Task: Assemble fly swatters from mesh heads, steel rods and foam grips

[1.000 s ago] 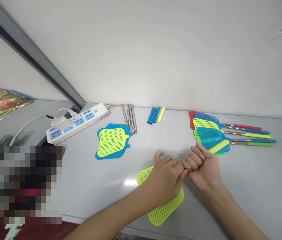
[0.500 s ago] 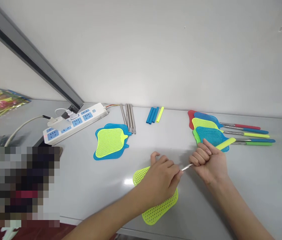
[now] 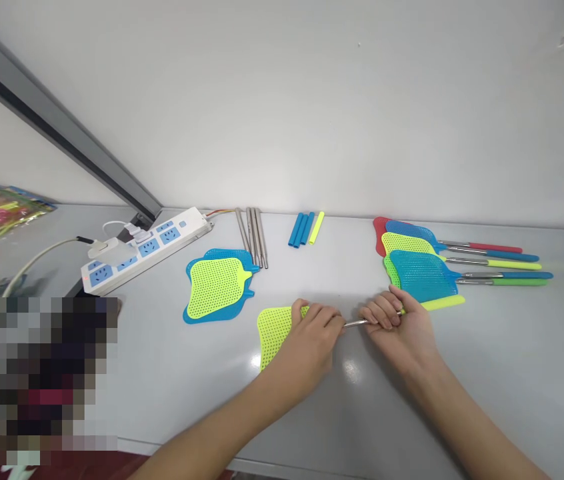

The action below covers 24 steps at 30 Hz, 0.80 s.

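Observation:
Between both hands is a yellow-green fly swatter [image 3: 273, 328] with a mesh head, a thin metal rod and a yellow grip [image 3: 443, 304]. My left hand [image 3: 315, 337] is closed around its neck, where head meets rod, and hides part of the mesh. Around the rod and the near end of the grip, the fingers of my right hand [image 3: 402, 327] are wrapped. A short stretch of bare rod [image 3: 355, 324] shows between the hands. Just beyond my right hand lie several complete fly swatters [image 3: 425, 277], overlapping, in red, blue, yellow and green.
Loose blue and yellow swatter heads [image 3: 216, 288] are stacked at left. Behind them lie several metal rods [image 3: 257, 237], with blue and yellow grip tubes [image 3: 303, 230] to their right. A white power strip [image 3: 147, 250] with plugged-in cables sits further left. A wall [image 3: 282, 120] closes off the back.
Both hands have shifted up and left with the fly swatter. Its grip end has dropped, so it lies closer to level, and its mesh head has turned, with less showing below my left hand.

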Available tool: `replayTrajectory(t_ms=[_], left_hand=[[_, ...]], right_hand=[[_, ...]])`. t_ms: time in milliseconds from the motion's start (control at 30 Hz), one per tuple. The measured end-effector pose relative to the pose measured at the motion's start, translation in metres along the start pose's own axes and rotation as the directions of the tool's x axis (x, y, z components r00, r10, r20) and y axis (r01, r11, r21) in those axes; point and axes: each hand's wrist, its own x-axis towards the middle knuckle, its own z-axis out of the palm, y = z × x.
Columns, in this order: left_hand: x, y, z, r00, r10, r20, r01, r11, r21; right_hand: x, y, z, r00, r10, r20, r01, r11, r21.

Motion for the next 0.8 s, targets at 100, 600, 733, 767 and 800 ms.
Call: replayTrajectory(t_ms=[100, 600, 733, 767, 800], left_hand=[[0.000, -0.001, 0.001, 1.000, -0.008, 0.002, 0.008, 1.000, 0.015], [-0.001, -0.004, -0.004, 0.997, -0.023, 0.076, 0.024, 1.000, -0.014], [0.000, -0.001, -0.003, 0.996, -0.004, 0.084, 0.006, 1.000, -0.020], [0.000, -0.001, -0.002, 0.996, -0.001, 0.089, 0.002, 1.000, -0.016], [0.000, 0.000, -0.001, 0.995, 0.004, 0.095, -0.004, 1.000, -0.005]], right_hand=[[0.001, 0.005, -0.002, 1.000, -0.026, 0.014, 0.026, 1.000, -0.008], [-0.005, 0.017, 0.001, 0.995, 0.044, 0.086, -0.044, 0.999, 0.001], [-0.005, 0.020, -0.003, 0.992, 0.067, 0.107, -0.068, 0.998, 0.007], [-0.005, 0.021, -0.004, 0.992, 0.068, 0.107, -0.070, 0.998, 0.011], [-0.006, 0.022, -0.004, 0.992, 0.070, 0.108, -0.072, 0.997, 0.016]])
